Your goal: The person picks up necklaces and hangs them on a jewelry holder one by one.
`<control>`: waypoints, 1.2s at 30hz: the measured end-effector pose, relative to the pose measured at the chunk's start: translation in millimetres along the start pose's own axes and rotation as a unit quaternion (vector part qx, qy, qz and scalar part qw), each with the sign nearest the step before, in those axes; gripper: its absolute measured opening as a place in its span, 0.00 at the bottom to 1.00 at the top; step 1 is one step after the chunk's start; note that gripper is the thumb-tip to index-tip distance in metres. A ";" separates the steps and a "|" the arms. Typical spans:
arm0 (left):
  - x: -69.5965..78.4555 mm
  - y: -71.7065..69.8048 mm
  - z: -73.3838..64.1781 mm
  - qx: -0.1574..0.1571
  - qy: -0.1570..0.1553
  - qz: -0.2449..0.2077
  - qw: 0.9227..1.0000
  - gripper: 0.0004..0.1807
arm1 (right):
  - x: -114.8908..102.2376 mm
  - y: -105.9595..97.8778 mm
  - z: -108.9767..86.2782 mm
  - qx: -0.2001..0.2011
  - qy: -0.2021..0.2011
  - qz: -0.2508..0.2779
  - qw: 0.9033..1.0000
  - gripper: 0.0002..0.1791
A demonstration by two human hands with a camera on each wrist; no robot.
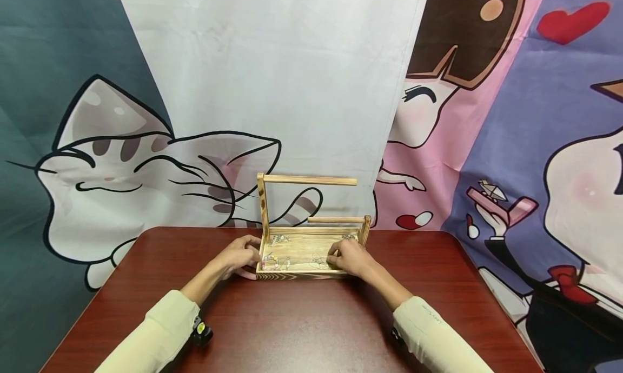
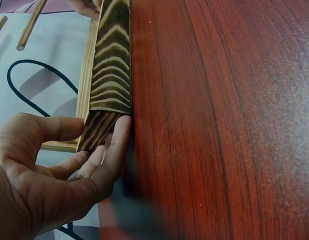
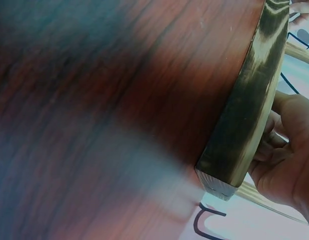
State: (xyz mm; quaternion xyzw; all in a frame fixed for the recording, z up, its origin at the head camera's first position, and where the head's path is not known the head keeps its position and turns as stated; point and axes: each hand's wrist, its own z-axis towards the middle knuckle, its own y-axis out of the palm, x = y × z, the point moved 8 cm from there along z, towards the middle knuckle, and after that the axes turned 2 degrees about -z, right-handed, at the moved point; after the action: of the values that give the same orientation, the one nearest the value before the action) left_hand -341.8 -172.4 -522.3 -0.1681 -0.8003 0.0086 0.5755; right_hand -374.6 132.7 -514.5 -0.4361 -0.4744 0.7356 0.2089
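Brown-striped, oblong wooden tray [image 2: 112, 70]: left hand [image 2: 49, 175] grips one end; right hand [image 1: 351, 255], I can't tell. Only the head view shows wiry trinkets [image 1: 274, 261] inside.

Striped wooden rack [image 1: 298, 276] upright; small pieces [image 1: 279, 239], possibly jewellery, lie inside.

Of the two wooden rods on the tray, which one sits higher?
The long rod, which meets the tall post on the left side; the short rod sits lower, at the right side.
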 end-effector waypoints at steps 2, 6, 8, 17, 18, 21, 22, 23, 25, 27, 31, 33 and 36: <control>0.4 0.1 0.1 -0.001 0.000 0.000 1.000 0.36 | -12.6 -7.5 -2.0 0.000 0.001 -0.010 1.000 0.06; 0.3 0.4 -0.3 0.000 -0.002 0.000 1.000 0.36 | -15.5 -9.2 1.5 0.015 -0.009 -0.030 0.999 0.04; -0.1 0.6 -0.5 0.001 -0.004 0.001 1.000 0.36 | -7.5 -3.3 6.2 0.028 -0.025 -0.044 0.998 0.05; 0.0 1.8 -0.2 -0.001 -0.011 0.004 1.000 0.36 | 43.6 45.0 33.3 0.023 -0.042 -0.108 0.993 0.13; 0.4 1.7 -0.1 -0.001 -0.010 0.004 1.000 0.36 | 42.7 46.7 34.8 0.020 -0.044 -0.116 0.992 0.14; 1.5 1.2 0.3 -0.001 -0.009 0.003 1.000 0.35 | 27.7 40.2 33.6 0.011 -0.043 -0.151 0.988 0.14; 1.1 0.8 0.2 -0.001 -0.009 0.002 1.000 0.35 | 25.2 40.4 33.8 0.006 -0.038 -0.157 0.987 0.14; 0.9 0.5 0.1 -0.001 -0.009 0.001 1.000 0.35 | 23.0 40.2 33.8 -0.002 -0.030 -0.160 0.987 0.15; 0.9 -0.1 -0.2 -0.001 -0.008 0.002 1.000 0.35 | 20.7 40.4 34.5 -0.014 -0.014 -0.167 0.986 0.17; 1.0 -0.3 -0.1 -0.002 -0.008 0.003 1.000 0.35 | 29.9 49.2 39.6 -0.030 0.001 -0.165 0.986 0.20; 0.8 -0.4 0.3 -0.003 -0.012 0.002 1.000 0.36 | 37.1 58.1 45.4 -0.057 0.008 -0.174 0.983 0.22; 0.6 -0.2 0.7 -0.004 -0.014 0.002 1.000 0.37 | 39.6 61.0 47.4 -0.071 0.004 -0.174 0.982 0.21; 0.1 0.6 1.1 -0.004 -0.016 0.001 1.000 0.37 | 33.3 55.9 46.1 -0.087 0.000 -0.159 0.983 0.20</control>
State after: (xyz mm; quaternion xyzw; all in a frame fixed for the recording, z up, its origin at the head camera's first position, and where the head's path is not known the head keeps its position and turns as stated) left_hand -342.7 -171.6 -522.6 -0.1711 -0.8094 0.0090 0.5618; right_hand -425.0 107.1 -570.7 -0.3715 -0.5997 0.6491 0.2847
